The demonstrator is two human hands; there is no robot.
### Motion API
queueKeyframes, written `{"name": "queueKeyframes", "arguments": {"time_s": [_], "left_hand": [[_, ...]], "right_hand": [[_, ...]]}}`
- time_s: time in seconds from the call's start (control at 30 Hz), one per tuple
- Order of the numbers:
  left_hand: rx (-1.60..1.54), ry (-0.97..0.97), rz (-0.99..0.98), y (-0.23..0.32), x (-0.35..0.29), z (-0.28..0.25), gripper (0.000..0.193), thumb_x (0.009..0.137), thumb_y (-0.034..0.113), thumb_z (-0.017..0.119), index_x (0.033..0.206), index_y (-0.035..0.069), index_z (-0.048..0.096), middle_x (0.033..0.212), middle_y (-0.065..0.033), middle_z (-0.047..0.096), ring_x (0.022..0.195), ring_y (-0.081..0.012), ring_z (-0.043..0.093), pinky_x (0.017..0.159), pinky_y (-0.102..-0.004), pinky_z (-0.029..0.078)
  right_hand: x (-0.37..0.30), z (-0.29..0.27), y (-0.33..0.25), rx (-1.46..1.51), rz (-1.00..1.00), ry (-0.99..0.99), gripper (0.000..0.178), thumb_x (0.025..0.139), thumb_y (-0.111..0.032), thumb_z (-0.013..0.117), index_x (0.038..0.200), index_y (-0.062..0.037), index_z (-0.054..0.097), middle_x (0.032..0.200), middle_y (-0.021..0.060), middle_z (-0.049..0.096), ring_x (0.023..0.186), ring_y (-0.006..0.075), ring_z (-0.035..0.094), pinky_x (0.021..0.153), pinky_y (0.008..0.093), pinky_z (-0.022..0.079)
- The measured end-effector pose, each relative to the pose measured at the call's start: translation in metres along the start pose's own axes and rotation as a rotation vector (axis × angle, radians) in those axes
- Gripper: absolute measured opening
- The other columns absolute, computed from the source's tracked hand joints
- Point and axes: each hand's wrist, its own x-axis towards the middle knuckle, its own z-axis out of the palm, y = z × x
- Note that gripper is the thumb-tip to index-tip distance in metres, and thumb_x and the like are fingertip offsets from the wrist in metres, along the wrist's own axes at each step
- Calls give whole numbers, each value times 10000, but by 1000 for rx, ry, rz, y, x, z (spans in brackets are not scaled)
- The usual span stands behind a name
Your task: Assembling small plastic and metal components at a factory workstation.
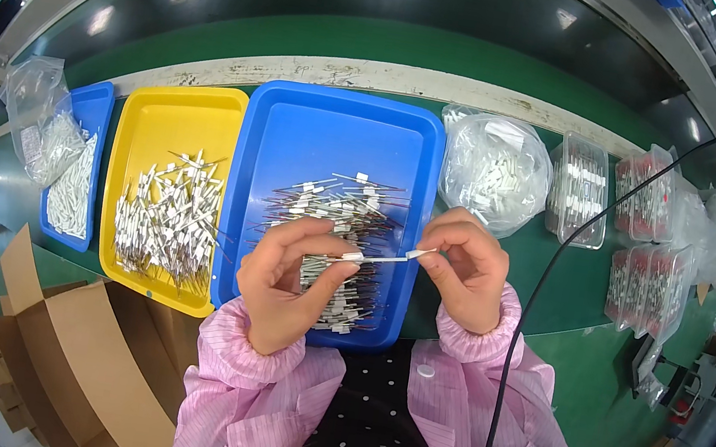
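Observation:
In front of me, a thin white sleeved part with wire leads (382, 260) is stretched between my two hands. My left hand (278, 290) pinches one end between thumb and fingertips, and my right hand (473, 273) grips the other end the same way. Both hands are over the right part of a large blue tray (334, 137). Inside that tray lies a pile of similar white parts (346, 208) with dark wire leads, partly hidden by my left hand. A yellow tray (175, 113) beside it bears another heap of white leaded parts (168, 227).
At far left, a smaller blue tray (98, 106) holds white tubes beside a plastic bag (45, 121). Another bag of white pieces (495, 175) and several clear boxes (580, 192) stand to the right. A black cable (544, 279) crosses my right side; cardboard boxes (99, 342) stand lower left.

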Motion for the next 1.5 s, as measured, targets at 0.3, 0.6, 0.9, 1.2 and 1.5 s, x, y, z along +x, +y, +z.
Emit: {"name": "queueKeyframes", "arguments": {"time_s": [0.3, 0.6, 0.9, 1.2, 1.5], "left_hand": [[34, -75, -92, 3, -1, -3, 499, 729, -158, 684, 1169, -63, 466, 861, -129, 678, 815, -161, 638, 773, -266, 488], [290, -250, 305, 10, -3, -2, 320, 706, -115, 678, 986, -60, 533, 854, -149, 676, 768, -223, 637, 700, -307, 509], [425, -360, 989, -12, -2, -13, 187, 731, -21, 641, 857, -62, 509, 885, -276, 645, 732, -314, 644, 650, -368, 539], [1695, 370, 295, -17, 18, -67, 251, 691, -62, 625, 933, -3, 653, 1103, -141, 615, 986, -284, 588, 843, -346, 475], [1348, -381, 238, -87, 60, -40, 119, 684, -7, 574, 800, 0, 601, 890, -123, 574, 850, -286, 553, 726, -395, 453]], "right_hand": [[-1, 4, -16, -127, -75, -33, 120, 768, 65, 671, 879, 35, 634, 860, 124, 610, 714, 186, 574, 625, 277, 461], [4, 4, -18, -302, -211, -214, 117, 737, 68, 671, 846, 34, 647, 781, 111, 620, 656, 227, 600, 552, 287, 466], [-7, 8, -7, 129, 360, -450, 55, 877, -16, 598, 922, 17, 602, 755, 59, 558, 634, 118, 521, 544, 240, 413], [26, -44, 32, -1372, -25, 198, 139, 792, 6, 583, 930, 7, 596, 859, 154, 581, 781, 355, 569, 673, 430, 466], [30, -60, 45, -1474, 60, 158, 157, 681, 73, 585, 832, 33, 566, 877, 185, 577, 806, 357, 561, 700, 427, 472]]}}
